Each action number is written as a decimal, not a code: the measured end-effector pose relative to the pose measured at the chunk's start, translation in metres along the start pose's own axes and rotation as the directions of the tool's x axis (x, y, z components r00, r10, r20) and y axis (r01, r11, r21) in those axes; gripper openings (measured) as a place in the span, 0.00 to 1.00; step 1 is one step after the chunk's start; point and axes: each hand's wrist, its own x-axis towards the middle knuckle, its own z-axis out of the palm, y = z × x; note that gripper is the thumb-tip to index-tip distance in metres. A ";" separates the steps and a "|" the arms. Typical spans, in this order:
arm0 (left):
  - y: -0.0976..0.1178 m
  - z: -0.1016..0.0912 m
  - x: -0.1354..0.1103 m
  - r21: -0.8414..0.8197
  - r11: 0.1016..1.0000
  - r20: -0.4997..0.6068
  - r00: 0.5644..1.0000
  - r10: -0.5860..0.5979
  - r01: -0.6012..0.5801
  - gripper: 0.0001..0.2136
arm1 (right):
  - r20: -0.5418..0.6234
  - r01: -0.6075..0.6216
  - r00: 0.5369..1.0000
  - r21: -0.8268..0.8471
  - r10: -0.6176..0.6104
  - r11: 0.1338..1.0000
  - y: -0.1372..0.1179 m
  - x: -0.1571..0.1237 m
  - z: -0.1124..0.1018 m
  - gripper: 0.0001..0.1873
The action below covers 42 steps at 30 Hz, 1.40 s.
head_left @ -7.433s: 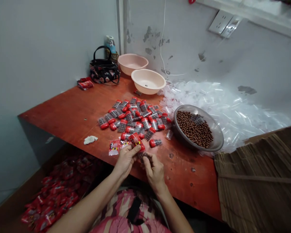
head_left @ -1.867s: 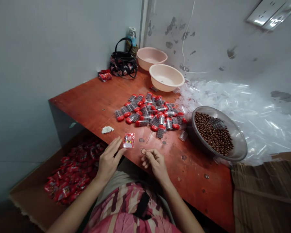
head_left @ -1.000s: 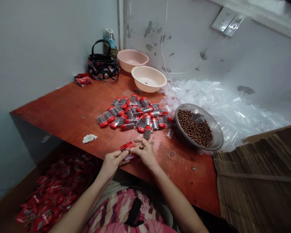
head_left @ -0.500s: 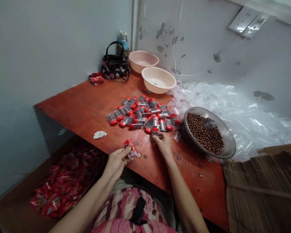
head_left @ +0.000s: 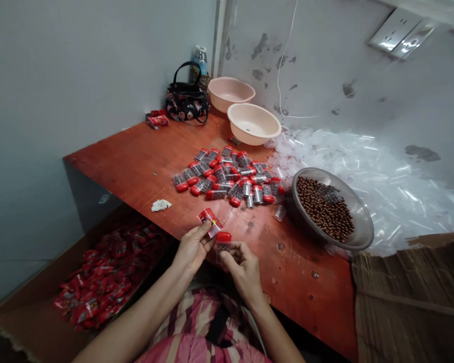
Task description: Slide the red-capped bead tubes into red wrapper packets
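Observation:
Between the thumb and fingers of my left hand (head_left: 192, 248) is a small red printed plastic wrapper (head_left: 211, 222) with a clear lower part. My right hand (head_left: 244, 269) pinches a clear capsule-shaped container (head_left: 223, 244) with a red cap, its cap upward and dark balls inside. The container is close beside the wrapper, near the table's front edge. Beyond both hands lies a pile of similar red-capped containers (head_left: 227, 176) filled with dark balls.
A grey bowl (head_left: 365, 229) of brown balls stands on the right, by a heap of clear plastic tubes (head_left: 386, 176). Two basins (head_left: 253, 133) and a flowered handbag (head_left: 187, 106) are at the back. Red packets (head_left: 98, 287) fill a cardboard box below left.
My right hand has taken a red-capped container from the near edge of the pile and brought it toward me, beside the wrapper. My left hand still holds the wrapper.

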 end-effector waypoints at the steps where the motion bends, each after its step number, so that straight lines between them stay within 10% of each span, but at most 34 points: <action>1: -0.001 0.000 0.000 0.003 1.000 0.012 1.000 0.004 -0.004 0.02 | -0.004 0.005 1.000 -0.006 -0.005 1.000 0.000 0.001 0.000 0.09; 19: -0.004 0.005 -0.008 0.288 0.955 0.235 0.972 -0.006 -0.064 0.09 | -0.017 0.117 0.993 -0.115 -0.120 0.986 -0.001 0.011 -0.004 0.08; 28: 0.003 -0.002 -0.002 0.501 0.853 0.353 0.934 -0.046 -0.147 0.08 | 0.109 -0.085 0.992 0.277 0.056 0.957 0.009 0.018 -0.004 0.09; 42: -0.007 0.002 -0.010 0.347 0.935 0.231 0.973 -0.009 -0.073 0.08 | -0.019 0.030 0.999 0.175 -0.028 0.984 0.008 0.020 0.005 0.08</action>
